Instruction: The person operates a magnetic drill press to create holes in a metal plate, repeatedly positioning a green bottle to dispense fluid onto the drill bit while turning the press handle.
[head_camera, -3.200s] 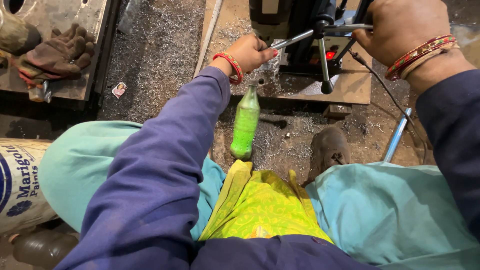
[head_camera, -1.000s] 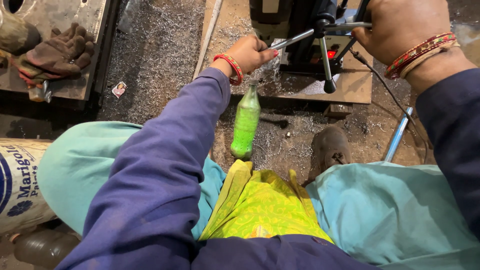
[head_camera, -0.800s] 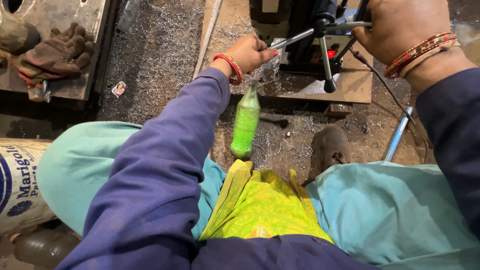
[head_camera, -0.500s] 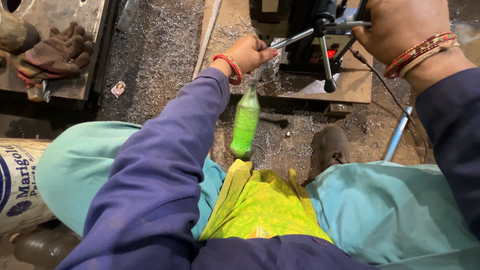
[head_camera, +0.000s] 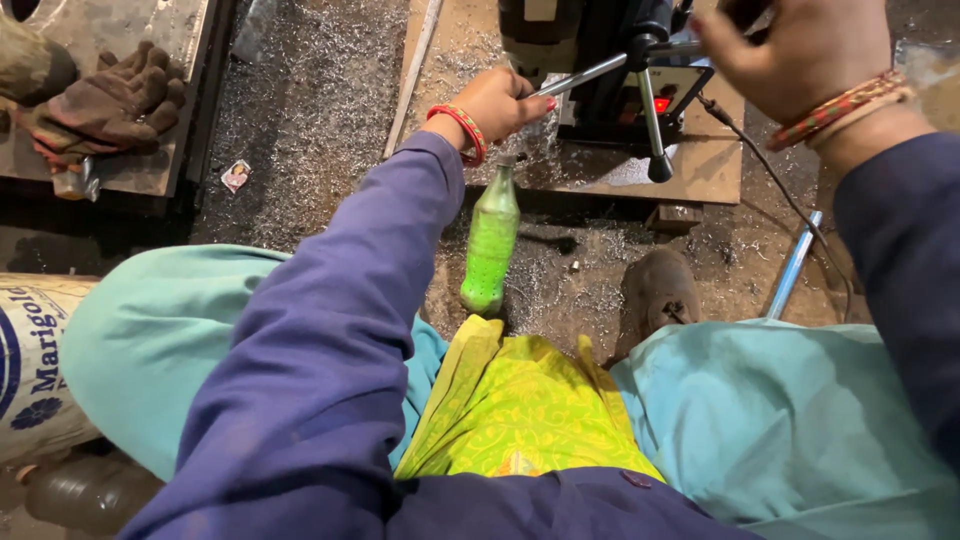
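My left hand (head_camera: 505, 100) is closed round the end of a thin metal spoke (head_camera: 590, 75) of a drilling machine's (head_camera: 590, 40) feed handle. My right hand (head_camera: 800, 55) is curled at the top right, where another spoke (head_camera: 680, 45) of the same handle runs into it. A third spoke with a black knob (head_camera: 657, 165) hangs down between them. A green plastic bottle (head_camera: 490, 245) stands upright on the floor, just below my left wrist and in front of my knees.
Metal shavings cover the floor (head_camera: 310, 130) and the machine's base plate (head_camera: 700, 165). Worn work gloves (head_camera: 105, 105) lie on a metal plate at the left. A cable (head_camera: 770, 190) and a blue rod (head_camera: 795, 265) run at the right. My shoe (head_camera: 660, 295) rests near the bottle. A printed sack (head_camera: 30, 360) lies at the left.
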